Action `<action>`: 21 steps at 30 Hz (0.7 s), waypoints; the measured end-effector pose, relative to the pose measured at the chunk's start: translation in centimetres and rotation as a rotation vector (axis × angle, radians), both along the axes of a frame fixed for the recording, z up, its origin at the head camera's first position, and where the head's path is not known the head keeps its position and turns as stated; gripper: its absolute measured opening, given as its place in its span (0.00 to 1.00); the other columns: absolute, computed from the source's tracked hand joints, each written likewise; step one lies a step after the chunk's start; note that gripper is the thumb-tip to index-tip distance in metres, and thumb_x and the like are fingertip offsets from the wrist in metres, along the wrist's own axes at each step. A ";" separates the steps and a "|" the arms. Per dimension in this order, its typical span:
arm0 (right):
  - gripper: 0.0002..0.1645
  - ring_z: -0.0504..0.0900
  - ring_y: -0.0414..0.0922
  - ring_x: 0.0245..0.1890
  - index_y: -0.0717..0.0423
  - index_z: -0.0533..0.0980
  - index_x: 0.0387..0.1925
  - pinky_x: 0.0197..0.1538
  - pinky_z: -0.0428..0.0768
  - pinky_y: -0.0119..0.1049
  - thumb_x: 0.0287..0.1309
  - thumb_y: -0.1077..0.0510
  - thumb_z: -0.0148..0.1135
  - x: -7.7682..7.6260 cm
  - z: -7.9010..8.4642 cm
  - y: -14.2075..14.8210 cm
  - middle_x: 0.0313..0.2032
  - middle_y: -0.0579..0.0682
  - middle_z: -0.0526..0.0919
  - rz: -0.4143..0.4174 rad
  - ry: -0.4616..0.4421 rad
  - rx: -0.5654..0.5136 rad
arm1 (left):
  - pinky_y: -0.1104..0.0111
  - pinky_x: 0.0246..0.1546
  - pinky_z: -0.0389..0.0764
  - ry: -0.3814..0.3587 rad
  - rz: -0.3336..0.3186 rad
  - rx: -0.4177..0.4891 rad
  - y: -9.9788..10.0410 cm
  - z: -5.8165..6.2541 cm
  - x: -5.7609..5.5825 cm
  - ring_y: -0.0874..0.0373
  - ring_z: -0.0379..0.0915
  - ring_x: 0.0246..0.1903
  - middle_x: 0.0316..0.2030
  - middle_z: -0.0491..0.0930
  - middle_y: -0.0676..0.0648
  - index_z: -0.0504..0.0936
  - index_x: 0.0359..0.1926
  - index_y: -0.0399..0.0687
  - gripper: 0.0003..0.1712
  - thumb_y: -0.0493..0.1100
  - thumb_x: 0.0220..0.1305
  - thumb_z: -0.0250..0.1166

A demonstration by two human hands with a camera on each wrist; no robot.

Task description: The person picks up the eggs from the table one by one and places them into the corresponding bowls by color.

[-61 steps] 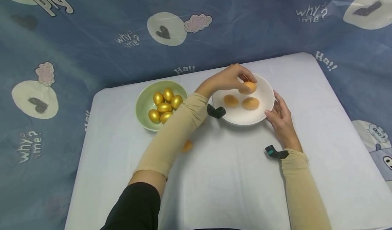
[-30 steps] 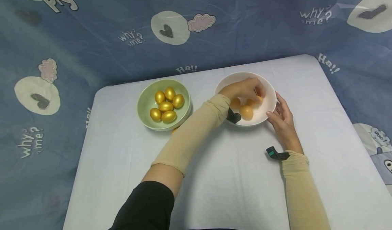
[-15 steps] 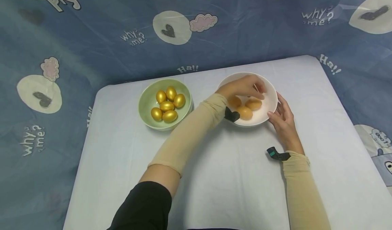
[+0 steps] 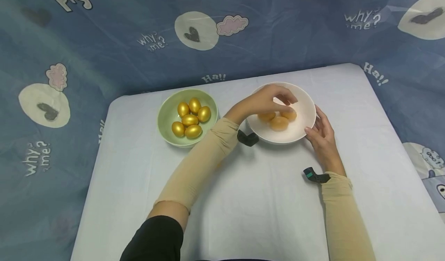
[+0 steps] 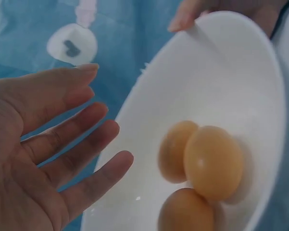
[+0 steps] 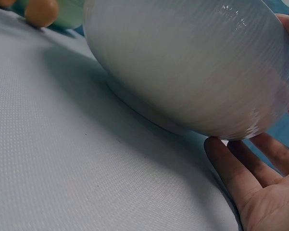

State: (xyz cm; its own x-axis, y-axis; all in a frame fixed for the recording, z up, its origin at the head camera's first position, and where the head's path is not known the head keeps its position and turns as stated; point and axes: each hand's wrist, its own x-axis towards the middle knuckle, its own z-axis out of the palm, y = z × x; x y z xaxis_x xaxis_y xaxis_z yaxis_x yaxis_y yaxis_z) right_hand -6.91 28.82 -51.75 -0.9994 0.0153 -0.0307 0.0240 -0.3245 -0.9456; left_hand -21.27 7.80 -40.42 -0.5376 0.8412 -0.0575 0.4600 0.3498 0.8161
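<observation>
Three brown eggs (image 4: 279, 123) lie together in the white bowl (image 4: 301, 118); they also show in the left wrist view. Over the left part of this bowl, my left hand (image 4: 267, 100) has its fingers spread and slightly bent, holding nothing. My right hand (image 4: 321, 135) grips the bowl's right side, with the thumb near the rim and the fingers round the outer wall. From the right wrist view, the bowl (image 6: 182, 72) looks tilted and its fingers touch the lower wall.
A green bowl (image 4: 165, 126) with several golden eggs (image 4: 189, 120) stands to the left. A brown egg (image 6: 42, 12) lies on the white-covered table near it, mostly hidden by my left forearm in the head view. A blue patterned cloth (image 4: 121, 68) hangs behind.
My left hand lowered an egg into the white bowl, let it go, and has drawn back up and left. My right hand keeps its place at the bowl's rim.
</observation>
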 end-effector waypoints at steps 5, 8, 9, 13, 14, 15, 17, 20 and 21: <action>0.45 0.63 0.49 0.78 0.42 0.55 0.81 0.65 0.82 0.28 0.68 0.68 0.57 0.0 -0.1 -0.1 0.81 0.53 0.55 -0.009 0.001 0.010 | 0.75 0.56 0.87 -0.078 0.060 0.077 -2.2 1.0 1.8 0.59 0.80 0.55 0.56 0.84 0.44 0.84 0.58 0.41 0.22 0.44 0.65 0.74; 0.45 0.62 0.50 0.79 0.42 0.56 0.81 0.65 0.82 0.28 0.67 0.68 0.58 0.0 -0.1 -0.2 0.81 0.53 0.55 -0.015 0.002 0.015 | 0.74 0.54 0.88 -0.108 0.075 0.137 -3.5 1.4 3.2 0.60 0.80 0.56 0.56 0.84 0.43 0.85 0.57 0.43 0.21 0.42 0.65 0.74; 0.46 0.62 0.50 0.79 0.42 0.56 0.81 0.66 0.82 0.28 0.67 0.68 0.58 0.0 -0.1 -0.2 0.81 0.52 0.55 -0.015 0.000 0.017 | 0.74 0.54 0.88 -0.112 0.077 0.154 -4.0 1.4 3.6 0.60 0.80 0.56 0.55 0.84 0.44 0.85 0.57 0.43 0.20 0.41 0.65 0.74; 0.45 0.64 0.48 0.78 0.41 0.56 0.81 0.66 0.82 0.29 0.68 0.68 0.58 0.3 0.1 0.0 0.81 0.52 0.56 -0.023 -0.005 0.021 | 0.71 0.56 0.88 -0.125 0.073 0.208 -5.8 1.3 5.7 0.57 0.79 0.57 0.54 0.85 0.48 0.85 0.56 0.44 0.19 0.39 0.65 0.74; 0.45 0.65 0.47 0.77 0.41 0.56 0.81 0.66 0.82 0.29 0.68 0.69 0.57 0.4 0.2 0.0 0.81 0.52 0.56 -0.024 -0.003 0.014 | 0.71 0.56 0.88 -0.124 0.077 0.209 -6.3 1.3 6.2 0.58 0.79 0.57 0.53 0.85 0.49 0.85 0.56 0.45 0.19 0.40 0.65 0.73; 0.45 0.66 0.46 0.77 0.42 0.56 0.81 0.66 0.82 0.30 0.68 0.69 0.57 0.5 0.3 0.1 0.81 0.53 0.56 -0.026 -0.001 0.005 | 0.70 0.57 0.88 -0.122 0.081 0.213 -6.8 1.2 6.7 0.57 0.79 0.57 0.53 0.85 0.50 0.85 0.56 0.45 0.19 0.40 0.65 0.73; 0.45 0.67 0.45 0.76 0.42 0.56 0.80 0.66 0.82 0.30 0.68 0.70 0.57 0.6 0.3 0.1 0.80 0.53 0.56 -0.026 0.001 -0.005 | 0.68 0.57 0.88 -0.117 0.085 0.228 -8.0 0.9 7.8 0.53 0.80 0.57 0.53 0.85 0.48 0.85 0.56 0.44 0.19 0.39 0.65 0.74; 0.45 0.67 0.45 0.76 0.43 0.56 0.81 0.65 0.82 0.30 0.68 0.70 0.56 0.4 0.2 -0.2 0.80 0.54 0.56 -0.021 0.007 -0.011 | 0.67 0.58 0.88 -0.093 0.101 0.217 -10.0 0.4 9.4 0.53 0.80 0.57 0.54 0.85 0.47 0.85 0.56 0.45 0.20 0.40 0.64 0.74; 0.45 0.67 0.45 0.76 0.43 0.56 0.81 0.65 0.82 0.30 0.68 0.70 0.56 0.3 0.1 -0.3 0.80 0.54 0.56 -0.020 0.007 -0.009 | 0.67 0.59 0.88 -0.091 0.107 0.215 -10.8 0.2 10.0 0.52 0.80 0.58 0.55 0.84 0.46 0.84 0.57 0.45 0.20 0.40 0.64 0.74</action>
